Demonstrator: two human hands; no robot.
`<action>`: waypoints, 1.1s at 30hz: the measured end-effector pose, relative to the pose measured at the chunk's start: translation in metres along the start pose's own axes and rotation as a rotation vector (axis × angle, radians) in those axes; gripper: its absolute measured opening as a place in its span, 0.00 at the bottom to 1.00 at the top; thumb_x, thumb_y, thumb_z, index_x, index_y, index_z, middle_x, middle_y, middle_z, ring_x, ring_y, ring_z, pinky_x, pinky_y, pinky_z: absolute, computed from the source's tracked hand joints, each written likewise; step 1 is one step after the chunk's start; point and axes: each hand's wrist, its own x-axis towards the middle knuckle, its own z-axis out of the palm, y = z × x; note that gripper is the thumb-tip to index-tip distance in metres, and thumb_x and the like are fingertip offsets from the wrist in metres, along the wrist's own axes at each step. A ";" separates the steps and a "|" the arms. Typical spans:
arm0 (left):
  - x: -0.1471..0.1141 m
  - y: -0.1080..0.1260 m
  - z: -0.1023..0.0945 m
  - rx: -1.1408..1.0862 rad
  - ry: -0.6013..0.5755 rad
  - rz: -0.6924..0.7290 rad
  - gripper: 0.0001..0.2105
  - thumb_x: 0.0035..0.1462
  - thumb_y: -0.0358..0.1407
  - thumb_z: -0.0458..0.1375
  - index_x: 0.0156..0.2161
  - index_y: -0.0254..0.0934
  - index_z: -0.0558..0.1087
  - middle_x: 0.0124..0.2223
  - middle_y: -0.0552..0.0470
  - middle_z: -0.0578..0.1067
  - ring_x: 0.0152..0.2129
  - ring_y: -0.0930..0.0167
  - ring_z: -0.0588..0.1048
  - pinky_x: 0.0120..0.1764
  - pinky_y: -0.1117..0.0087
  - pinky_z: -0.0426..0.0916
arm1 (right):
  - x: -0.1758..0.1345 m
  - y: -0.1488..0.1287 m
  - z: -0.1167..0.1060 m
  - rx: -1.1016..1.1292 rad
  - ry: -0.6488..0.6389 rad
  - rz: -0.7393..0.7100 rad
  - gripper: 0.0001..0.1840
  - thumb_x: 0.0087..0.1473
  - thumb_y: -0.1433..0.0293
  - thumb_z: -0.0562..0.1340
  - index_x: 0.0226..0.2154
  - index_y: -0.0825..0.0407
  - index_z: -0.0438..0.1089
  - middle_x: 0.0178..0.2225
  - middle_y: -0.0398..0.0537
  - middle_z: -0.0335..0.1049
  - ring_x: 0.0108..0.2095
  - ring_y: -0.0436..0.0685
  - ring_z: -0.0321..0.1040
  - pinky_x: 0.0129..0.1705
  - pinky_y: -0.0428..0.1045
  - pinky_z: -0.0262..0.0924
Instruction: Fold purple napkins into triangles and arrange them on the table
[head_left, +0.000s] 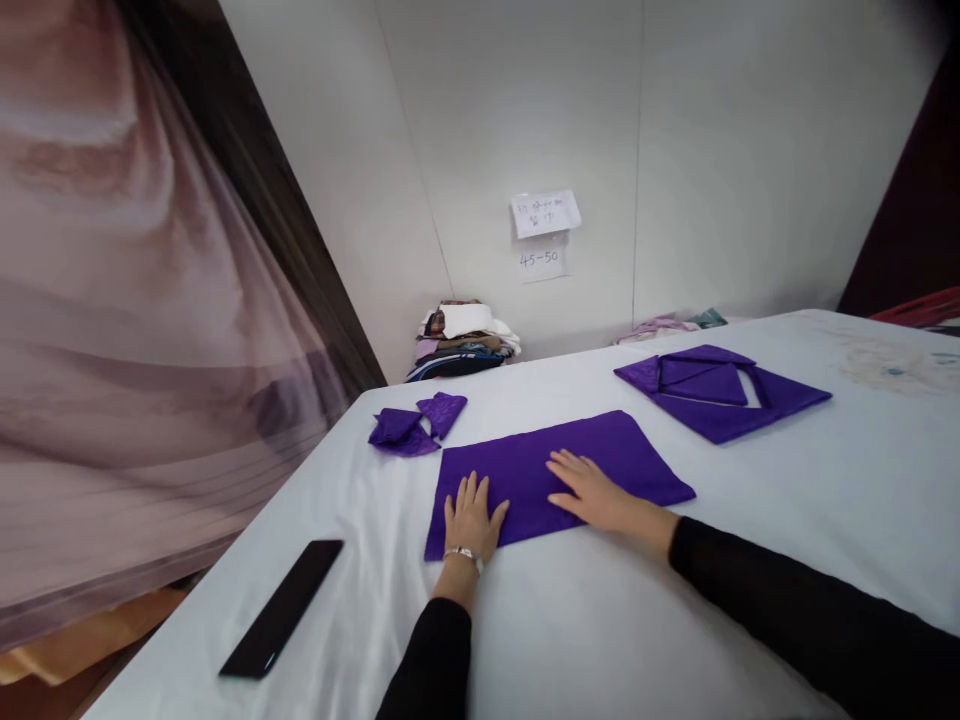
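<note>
A flat rectangular piece of purple fabric (525,460) lies on the white-covered table (585,620). My left hand (472,515) rests palm down on its near left part, fingers spread, a bracelet at the wrist. Farther right, my right hand (589,490) lies flat on the middle of the fabric with its fingers stretched out. Neither hand grips anything. Two small crumpled purple scraps (401,432) sit just beyond the fabric's far left corner. Beyond it on the right is a folded purple piece (712,420) with several angled layers.
A black phone-like slab (285,610) lies at the left table edge. Folded clothes (465,345) are piled at the back, against a white wall (510,120) bearing paper notes (545,215). A pinkish curtain (135,300) hangs on the left. More cloth (660,325) lies along the wall.
</note>
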 end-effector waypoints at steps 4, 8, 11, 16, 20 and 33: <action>0.001 -0.009 0.006 0.030 -0.113 -0.069 0.30 0.56 0.52 0.42 0.59 0.36 0.55 0.63 0.45 0.51 0.60 0.62 0.46 0.58 0.53 0.42 | 0.029 -0.006 0.018 -0.006 -0.157 -0.044 0.41 0.54 0.45 0.40 0.61 0.53 0.44 0.63 0.52 0.38 0.62 0.59 0.32 0.60 0.59 0.27; 0.002 -0.013 0.008 0.059 -0.109 -0.058 0.30 0.56 0.53 0.40 0.60 0.37 0.54 0.63 0.47 0.50 0.61 0.62 0.45 0.58 0.52 0.40 | 0.039 0.042 0.004 -0.105 -0.116 0.050 0.40 0.53 0.44 0.40 0.61 0.51 0.46 0.63 0.50 0.39 0.62 0.60 0.32 0.60 0.60 0.26; 0.002 -0.013 0.010 0.057 -0.108 -0.060 0.30 0.56 0.52 0.41 0.60 0.37 0.54 0.63 0.48 0.50 0.61 0.63 0.44 0.58 0.52 0.40 | 0.036 0.097 -0.018 -0.203 -0.058 0.247 0.40 0.54 0.45 0.40 0.61 0.53 0.46 0.63 0.52 0.39 0.62 0.62 0.33 0.59 0.62 0.30; 0.003 -0.014 0.012 0.040 -0.088 -0.062 0.30 0.56 0.52 0.42 0.59 0.38 0.55 0.63 0.48 0.51 0.60 0.63 0.45 0.58 0.52 0.40 | 0.024 0.160 -0.041 -0.325 0.006 0.475 0.38 0.55 0.49 0.39 0.60 0.53 0.46 0.63 0.51 0.39 0.62 0.62 0.34 0.58 0.62 0.33; 0.002 -0.013 0.010 0.046 -0.096 -0.073 0.30 0.56 0.52 0.42 0.59 0.38 0.55 0.63 0.49 0.51 0.60 0.63 0.45 0.59 0.53 0.40 | 0.020 0.170 -0.045 -0.340 0.000 0.494 0.37 0.55 0.49 0.39 0.61 0.52 0.45 0.63 0.50 0.38 0.62 0.61 0.33 0.59 0.62 0.32; 0.000 -0.005 0.001 0.039 -0.131 -0.088 0.30 0.56 0.52 0.41 0.60 0.38 0.54 0.64 0.48 0.50 0.60 0.63 0.45 0.58 0.53 0.40 | 0.019 -0.010 0.020 -0.041 -0.173 -0.036 0.40 0.54 0.45 0.39 0.61 0.52 0.44 0.63 0.52 0.36 0.62 0.61 0.30 0.59 0.61 0.25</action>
